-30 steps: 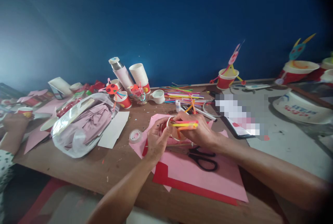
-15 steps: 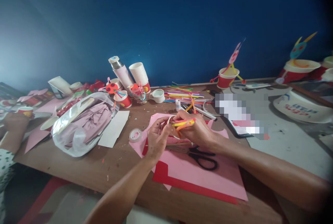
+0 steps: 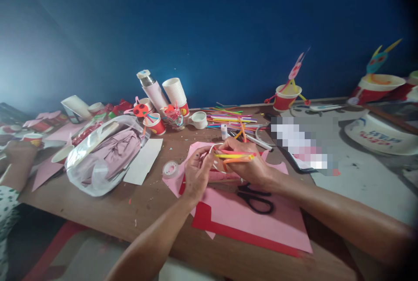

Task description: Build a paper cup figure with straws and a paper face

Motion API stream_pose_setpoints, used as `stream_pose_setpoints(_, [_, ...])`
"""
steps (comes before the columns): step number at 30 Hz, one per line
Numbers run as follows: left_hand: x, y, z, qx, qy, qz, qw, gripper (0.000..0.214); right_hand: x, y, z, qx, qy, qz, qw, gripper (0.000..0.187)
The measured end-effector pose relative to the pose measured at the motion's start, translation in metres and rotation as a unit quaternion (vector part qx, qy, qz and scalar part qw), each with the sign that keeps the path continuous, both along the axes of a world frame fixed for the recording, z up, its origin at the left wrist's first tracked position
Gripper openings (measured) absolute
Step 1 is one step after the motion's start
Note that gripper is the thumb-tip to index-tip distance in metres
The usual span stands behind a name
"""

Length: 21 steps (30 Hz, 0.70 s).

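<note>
My left hand [image 3: 198, 168] is closed around the side of a paper cup [image 3: 218, 169], tipped so that its white rim faces me. My right hand [image 3: 246, 163] is pinched at the cup's rim, its fingertips partly hidden. Yellow and orange straws [image 3: 235, 156] stick out of the cup to the right, in front of my right hand. Below the hands, black-handled scissors [image 3: 257, 202] lie on pink paper [image 3: 261, 224], their blades partly covered. Red paper [image 3: 241, 234] shows under the pink sheet. A tape roll [image 3: 170, 169] lies left of my left hand.
Loose coloured straws [image 3: 231, 119], a glue stick [image 3: 224, 131] and a white mug [image 3: 199, 120] stand behind the hands. A plastic bag [image 3: 98, 181] with cloth, a flask [image 3: 153, 89] and stacked cups [image 3: 174, 91] are leftward. A phone [image 3: 298, 165] lies right. At far left is another person's hand [image 3: 21, 155].
The straws stick out farther to the right from the cup, and more of its white rim shows. My left hand keeps its place on the cup.
</note>
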<state>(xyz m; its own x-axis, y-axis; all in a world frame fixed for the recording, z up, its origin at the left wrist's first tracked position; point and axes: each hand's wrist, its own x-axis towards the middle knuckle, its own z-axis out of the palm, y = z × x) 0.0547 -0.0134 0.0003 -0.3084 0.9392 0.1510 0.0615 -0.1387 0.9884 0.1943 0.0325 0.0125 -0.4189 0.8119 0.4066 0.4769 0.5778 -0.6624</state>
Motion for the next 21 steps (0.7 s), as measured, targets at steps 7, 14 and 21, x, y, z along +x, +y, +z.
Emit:
stream_pose_setpoints(7, [-0.0014, -0.0009, -0.0036, 0.017, 0.030, -0.010, 0.999, 0.028, 0.0020, 0.0002, 0.0010, -0.025, 0.013, 0.003, 1.000, 0.009])
stream_pose_setpoints(14, [-0.0044, 0.0004, -0.0059, 0.039, 0.052, -0.013, 0.998, 0.026, 0.0041, -0.0019, -0.0005, -0.052, 0.056, 0.045, 0.996, 0.015])
stream_pose_setpoints(21, [-0.0016, -0.0005, -0.0032, 0.021, 0.024, -0.027, 0.999, 0.026, 0.0028, -0.0001, -0.0011, 0.016, 0.011, 0.062, 0.998, 0.013])
